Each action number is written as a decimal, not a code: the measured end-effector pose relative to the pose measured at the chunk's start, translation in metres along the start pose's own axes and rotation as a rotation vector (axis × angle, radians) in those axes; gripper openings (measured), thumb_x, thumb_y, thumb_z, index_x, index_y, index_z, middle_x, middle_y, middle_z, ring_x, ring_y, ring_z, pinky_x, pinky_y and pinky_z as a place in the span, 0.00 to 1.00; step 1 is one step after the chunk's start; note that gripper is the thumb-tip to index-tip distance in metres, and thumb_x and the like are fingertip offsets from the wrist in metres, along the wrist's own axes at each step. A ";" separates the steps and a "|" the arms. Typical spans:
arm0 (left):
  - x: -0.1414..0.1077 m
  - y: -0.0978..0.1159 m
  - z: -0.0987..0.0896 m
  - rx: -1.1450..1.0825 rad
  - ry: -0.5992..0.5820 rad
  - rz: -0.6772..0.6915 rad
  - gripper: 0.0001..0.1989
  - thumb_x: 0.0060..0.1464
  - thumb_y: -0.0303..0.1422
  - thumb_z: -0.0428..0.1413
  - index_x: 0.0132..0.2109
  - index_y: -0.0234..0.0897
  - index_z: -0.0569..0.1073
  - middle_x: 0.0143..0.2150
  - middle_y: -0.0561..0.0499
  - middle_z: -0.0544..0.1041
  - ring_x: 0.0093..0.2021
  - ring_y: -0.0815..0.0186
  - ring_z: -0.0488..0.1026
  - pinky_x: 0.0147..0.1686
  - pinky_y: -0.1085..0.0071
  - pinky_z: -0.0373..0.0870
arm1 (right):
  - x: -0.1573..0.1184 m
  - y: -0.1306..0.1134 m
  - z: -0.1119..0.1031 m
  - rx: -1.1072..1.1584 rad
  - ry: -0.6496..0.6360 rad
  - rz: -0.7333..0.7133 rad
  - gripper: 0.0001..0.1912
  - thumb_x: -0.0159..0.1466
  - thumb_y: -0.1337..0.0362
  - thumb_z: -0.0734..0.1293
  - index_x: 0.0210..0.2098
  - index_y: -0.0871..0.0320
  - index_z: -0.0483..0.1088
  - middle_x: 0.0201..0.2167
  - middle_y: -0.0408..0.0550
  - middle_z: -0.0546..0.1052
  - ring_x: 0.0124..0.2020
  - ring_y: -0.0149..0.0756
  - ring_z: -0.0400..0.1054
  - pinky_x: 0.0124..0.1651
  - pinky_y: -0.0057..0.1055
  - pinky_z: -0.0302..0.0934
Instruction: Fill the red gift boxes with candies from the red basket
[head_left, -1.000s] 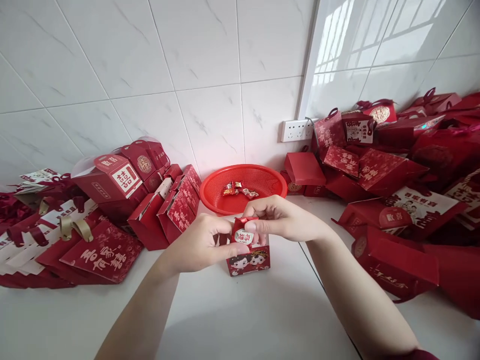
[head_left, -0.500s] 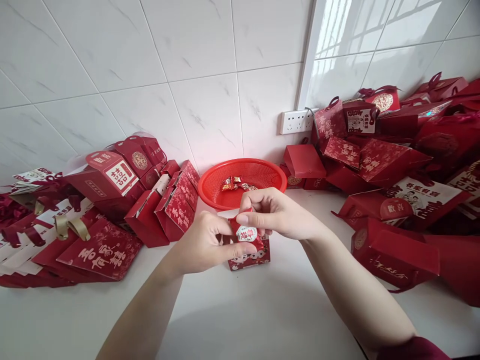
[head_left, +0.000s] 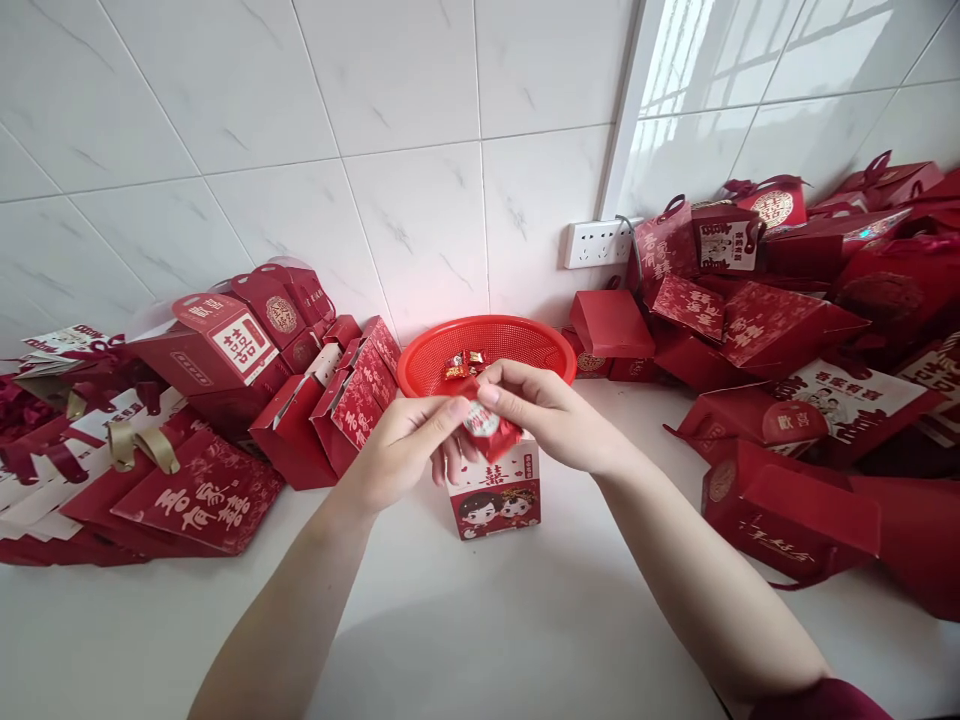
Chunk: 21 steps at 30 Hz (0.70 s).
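Between both hands is a red-wrapped candy (head_left: pixel 491 428) with a pale round label. My left hand (head_left: pixel 409 440) pinches its left end between thumb and fingers. The fingers of my right hand (head_left: pixel 544 410) are closed on its upper right side. Just below the candy stands a red and white gift box (head_left: pixel 495 500) with two cartoon faces on its front; my hands and the candy hide its top. Behind my hands sits a red plastic basket (head_left: pixel 420 345) with a few small wrapped candies (head_left: pixel 465 362) in it.
Red gift boxes (head_left: pixel 240 340) and gift bags (head_left: pixel 202 500) with ribbons crowd the left side of the white table (head_left: pixel 525 640). Many more red boxes (head_left: pixel 787 500) are heaped on the right. A power socket strip (head_left: pixel 598 243) is fixed on the tiled wall behind.
Both hands have risen slightly with the candy, and it has turned. The gift box's front, half covered before, now shows more. My left hand's grip has shifted to the candy's upper left.
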<state>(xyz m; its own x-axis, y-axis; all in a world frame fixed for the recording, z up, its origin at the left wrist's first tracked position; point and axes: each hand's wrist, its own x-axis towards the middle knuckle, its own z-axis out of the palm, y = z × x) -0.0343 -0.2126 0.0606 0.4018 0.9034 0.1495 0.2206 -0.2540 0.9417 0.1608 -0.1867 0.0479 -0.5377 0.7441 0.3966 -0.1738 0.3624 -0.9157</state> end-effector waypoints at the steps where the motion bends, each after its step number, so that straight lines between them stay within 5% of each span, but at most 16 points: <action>1: 0.001 -0.001 0.002 -0.024 0.076 0.035 0.21 0.64 0.47 0.50 0.31 0.33 0.71 0.21 0.52 0.74 0.20 0.72 0.71 0.19 0.78 0.65 | 0.001 0.000 -0.001 -0.033 0.023 0.008 0.16 0.67 0.50 0.64 0.35 0.58 0.67 0.31 0.43 0.70 0.31 0.29 0.64 0.34 0.27 0.61; 4: 0.004 -0.004 0.006 -0.081 0.190 0.088 0.18 0.64 0.45 0.51 0.34 0.34 0.72 0.21 0.53 0.74 0.22 0.70 0.73 0.19 0.78 0.65 | 0.001 0.000 -0.008 -0.108 0.050 0.015 0.18 0.67 0.49 0.63 0.32 0.58 0.66 0.29 0.42 0.68 0.29 0.29 0.62 0.32 0.27 0.60; 14: 0.002 -0.002 -0.006 -0.037 0.099 0.123 0.14 0.65 0.41 0.51 0.34 0.35 0.68 0.24 0.54 0.73 0.26 0.72 0.72 0.25 0.78 0.67 | -0.005 -0.004 -0.021 -0.175 0.028 -0.052 0.15 0.68 0.54 0.64 0.31 0.58 0.66 0.28 0.42 0.68 0.29 0.29 0.61 0.33 0.28 0.58; 21: 0.003 -0.003 0.003 -0.055 0.046 0.177 0.13 0.63 0.40 0.55 0.33 0.35 0.67 0.27 0.55 0.70 0.26 0.72 0.74 0.21 0.79 0.67 | 0.006 0.011 0.005 -0.043 0.330 -0.090 0.23 0.68 0.49 0.62 0.24 0.57 0.59 0.22 0.39 0.60 0.24 0.27 0.55 0.28 0.27 0.53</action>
<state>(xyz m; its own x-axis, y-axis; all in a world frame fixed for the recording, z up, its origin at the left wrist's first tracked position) -0.0311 -0.2096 0.0571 0.3886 0.8614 0.3272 0.1006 -0.3926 0.9142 0.1516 -0.1812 0.0401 -0.2248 0.8469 0.4820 -0.1696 0.4531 -0.8752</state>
